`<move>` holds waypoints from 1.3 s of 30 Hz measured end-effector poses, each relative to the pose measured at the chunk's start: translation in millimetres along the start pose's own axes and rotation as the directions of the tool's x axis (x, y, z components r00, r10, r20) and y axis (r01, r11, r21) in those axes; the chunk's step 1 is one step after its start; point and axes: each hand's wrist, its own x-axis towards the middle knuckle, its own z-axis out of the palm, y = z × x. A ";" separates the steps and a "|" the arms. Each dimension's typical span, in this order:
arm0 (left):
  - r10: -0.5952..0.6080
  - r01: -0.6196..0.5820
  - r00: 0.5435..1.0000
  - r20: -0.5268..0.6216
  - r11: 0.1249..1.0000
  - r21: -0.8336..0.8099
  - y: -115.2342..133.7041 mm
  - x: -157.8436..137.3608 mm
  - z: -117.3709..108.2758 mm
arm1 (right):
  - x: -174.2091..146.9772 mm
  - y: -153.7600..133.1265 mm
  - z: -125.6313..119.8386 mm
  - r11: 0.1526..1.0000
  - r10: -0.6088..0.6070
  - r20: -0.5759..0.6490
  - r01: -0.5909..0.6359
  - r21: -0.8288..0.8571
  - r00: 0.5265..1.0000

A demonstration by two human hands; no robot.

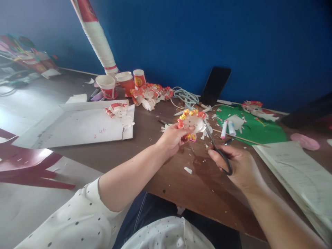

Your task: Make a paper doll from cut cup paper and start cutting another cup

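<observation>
My left hand (174,139) pinches a cut paper cup (194,123), its pale round base facing me and its red and yellow edge strips curled outward. Small dark marks show on that base. My right hand (234,164) grips scissors (223,157) by their black handles. The blades reach up to the right edge of the cup piece; whether paper lies between them I cannot tell. Below the hands a white paper scrap (188,170) rests on the brown table (178,186).
Paper cups (105,86) and curled cup cut-outs (150,95) stand at the back. A phone (215,84) leans on the blue wall. Markers (224,129) lie by a green sheet (272,133). White board (75,128) is left, papers (301,173) right.
</observation>
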 end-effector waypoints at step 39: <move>-0.035 0.030 0.998 0.045 0.995 0.100 -2.0 -1.8 1.2 | -1.1 -5.3 7.7 0.990 0.060 -0.031 -0.056 0.129 0.998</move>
